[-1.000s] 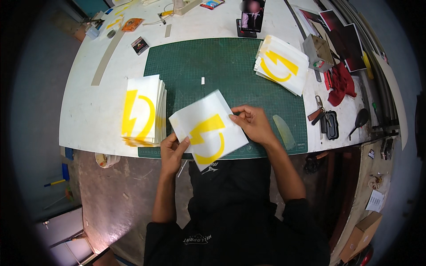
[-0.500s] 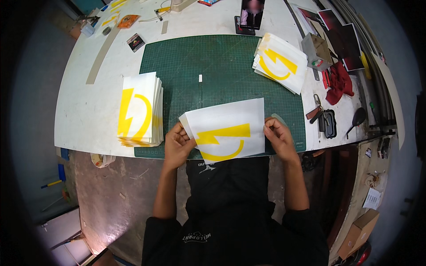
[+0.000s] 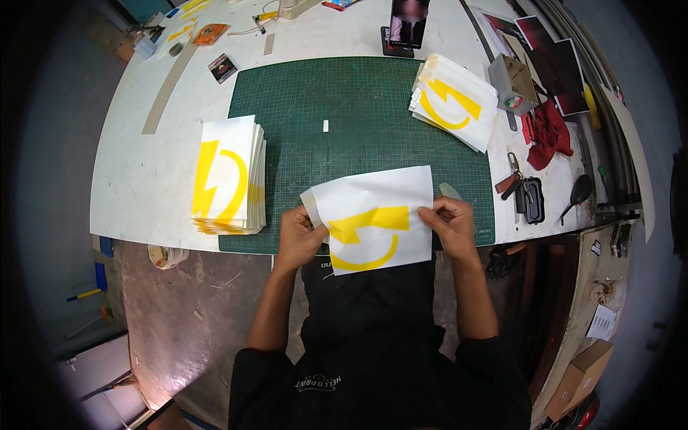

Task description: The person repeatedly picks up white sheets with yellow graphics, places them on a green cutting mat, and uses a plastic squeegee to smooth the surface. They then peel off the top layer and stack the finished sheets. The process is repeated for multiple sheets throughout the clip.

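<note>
Between my two hands I hold a white sheet (image 3: 380, 188) with a yellow lightning-bolt and arc print, over the near edge of the green cutting mat (image 3: 301, 93). My left hand (image 3: 301, 235) is closed on its left edge, where a narrow strip of backing or a second layer sticks out. My right hand (image 3: 450, 221) pinches the right edge between thumb and fingers. The sheet bulges slightly in the middle. Left of it stands a thick stack of similar printed sheets (image 3: 226, 172). A smaller, fanned stack of printed sheets (image 3: 459, 100) lies at the mat's far right.
A phone on a stand (image 3: 407, 32) is behind the mat. To the right are an open box (image 3: 512, 82), a red cloth (image 3: 550, 136), keys (image 3: 510, 179) and a black case (image 3: 532, 199). A small dark box (image 3: 222, 68) and a grey strip (image 3: 168, 93) lie at left.
Both hands have brought the sheet slightly nearer to me. My left hand has shifted right, and the sheet, flatter before, now buckles a little. The stacks stay in place.
</note>
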Motion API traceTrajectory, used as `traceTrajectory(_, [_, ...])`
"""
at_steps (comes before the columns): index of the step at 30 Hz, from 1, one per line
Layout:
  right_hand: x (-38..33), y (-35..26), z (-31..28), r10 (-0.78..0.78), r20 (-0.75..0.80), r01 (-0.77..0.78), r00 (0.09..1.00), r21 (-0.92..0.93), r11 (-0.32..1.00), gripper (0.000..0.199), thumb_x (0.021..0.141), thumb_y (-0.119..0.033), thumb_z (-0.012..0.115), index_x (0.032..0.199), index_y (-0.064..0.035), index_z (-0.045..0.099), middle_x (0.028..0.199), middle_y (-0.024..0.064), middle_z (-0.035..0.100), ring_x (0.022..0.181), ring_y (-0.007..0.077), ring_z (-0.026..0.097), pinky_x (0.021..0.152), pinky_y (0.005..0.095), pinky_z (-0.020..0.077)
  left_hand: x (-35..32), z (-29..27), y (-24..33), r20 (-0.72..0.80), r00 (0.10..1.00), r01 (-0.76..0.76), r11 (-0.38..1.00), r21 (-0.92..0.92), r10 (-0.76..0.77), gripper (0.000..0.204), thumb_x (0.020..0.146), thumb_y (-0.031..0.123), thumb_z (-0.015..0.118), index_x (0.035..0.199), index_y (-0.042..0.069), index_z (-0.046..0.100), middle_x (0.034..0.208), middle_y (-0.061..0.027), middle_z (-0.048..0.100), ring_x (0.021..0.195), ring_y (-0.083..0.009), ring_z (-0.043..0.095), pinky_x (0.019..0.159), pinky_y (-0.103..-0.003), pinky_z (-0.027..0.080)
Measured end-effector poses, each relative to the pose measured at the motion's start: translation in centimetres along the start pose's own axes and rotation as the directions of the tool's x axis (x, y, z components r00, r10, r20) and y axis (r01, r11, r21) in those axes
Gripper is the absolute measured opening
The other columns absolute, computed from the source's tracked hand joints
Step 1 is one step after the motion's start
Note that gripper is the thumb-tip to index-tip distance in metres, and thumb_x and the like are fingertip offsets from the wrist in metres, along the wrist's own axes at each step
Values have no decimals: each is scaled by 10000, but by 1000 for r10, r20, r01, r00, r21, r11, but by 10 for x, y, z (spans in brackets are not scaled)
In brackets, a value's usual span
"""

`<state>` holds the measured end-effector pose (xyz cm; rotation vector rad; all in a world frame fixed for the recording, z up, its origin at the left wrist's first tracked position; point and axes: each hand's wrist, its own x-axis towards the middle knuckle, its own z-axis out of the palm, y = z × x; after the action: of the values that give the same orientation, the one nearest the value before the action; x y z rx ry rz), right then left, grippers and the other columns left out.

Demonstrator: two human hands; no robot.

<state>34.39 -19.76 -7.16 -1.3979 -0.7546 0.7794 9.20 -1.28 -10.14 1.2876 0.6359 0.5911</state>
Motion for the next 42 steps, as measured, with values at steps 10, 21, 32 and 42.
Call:
traceTrajectory(10, [1, 4, -25, 175, 307, -276, 936, 324, 905, 177, 1047, -134, 709, 1154, 5, 691, 967, 41, 750, 867, 61, 681, 800, 243, 546, 8, 12, 3, -190, 977, -65, 986, 152, 94, 449, 827, -71, 823, 1224, -38, 615, 1099, -94, 743, 940, -134, 719, 807, -274, 586])
traceTrajectory(21, [5, 3, 13, 337, 106, -352, 935, 187, 917, 199, 1071, -193, 687, 961, -28, 704, 820, -17, 708, 688, 0, 568, 624, 196, 456, -7, 17, 22, -212, 973, 80, 996, -31, -85, 537, 891, -44, 797, 1348, -35, 515, 917, -100, 731, 794, -115, 695, 719, -245, 558])
traceTrajectory(32, [4, 8, -15, 331, 258, -414, 908, 428, 803, 269, 1091, -228, 635, 1135, 21, 729, 1048, 90, 773, 901, 135, 735, 831, 288, 583, 3, 21, 37, -177, 950, 208, 943, -259, -258, 432, 999, 106, 749, 1319, -80, 527, 1003, -148, 774, 878, -158, 755, 785, -274, 608])
traceTrajectory(42, [32, 17, -27, 243, 499, -494, 832, 466, 734, 506, 1082, -243, 625, 1470, 64, 521, 1381, 132, 670, 1231, 194, 677, 1038, 385, 558, 57, -13, 7, 387, 886, 400, 842, -361, -254, 685, 1034, 459, 656, 1458, -65, 533, 1399, -189, 670, 1298, -289, 659, 1101, -461, 529])
